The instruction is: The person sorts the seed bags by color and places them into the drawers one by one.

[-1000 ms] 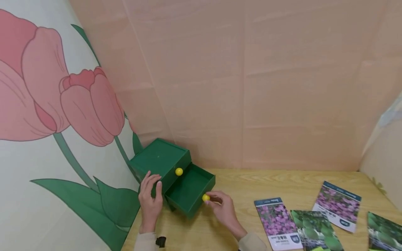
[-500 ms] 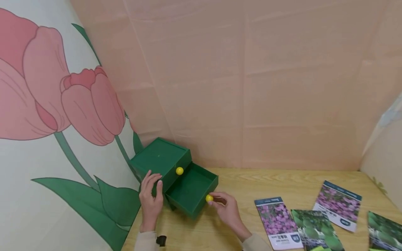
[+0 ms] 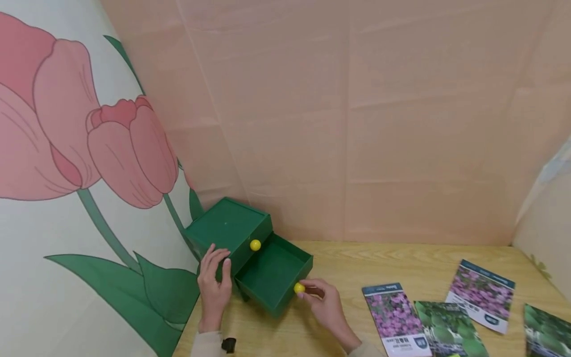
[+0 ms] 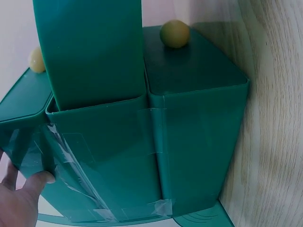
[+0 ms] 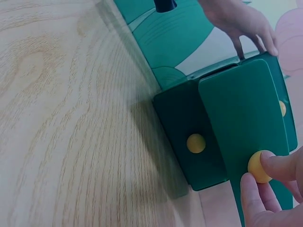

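Observation:
A green chest of drawers [image 3: 232, 223] stands against the flowered wall. Its middle drawer [image 3: 267, 272] is pulled well out, and the inside is bare. My right hand [image 3: 327, 307] pinches the round yellow knob [image 5: 257, 166] of that drawer between thumb and fingers. On the near side of the chest, my left hand [image 3: 215, 287] rests with spread fingers along the top edge; its thumb lies against the side, as the left wrist view shows. The top drawer's knob [image 3: 255, 245] and the bottom drawer's knob [image 5: 196, 143] sit on closed drawer fronts.
Seed packets with purple flowers [image 3: 396, 317] and green fruit [image 3: 450, 327] lie on the wooden table [image 3: 339, 258] to the right. Another green packet [image 3: 546, 329] lies at the far right. A pinkish sheet [image 3: 357, 124] covers the back wall.
My right hand has drawn the middle drawer a little farther out, to the right and toward me. The left hand has stayed on the chest.

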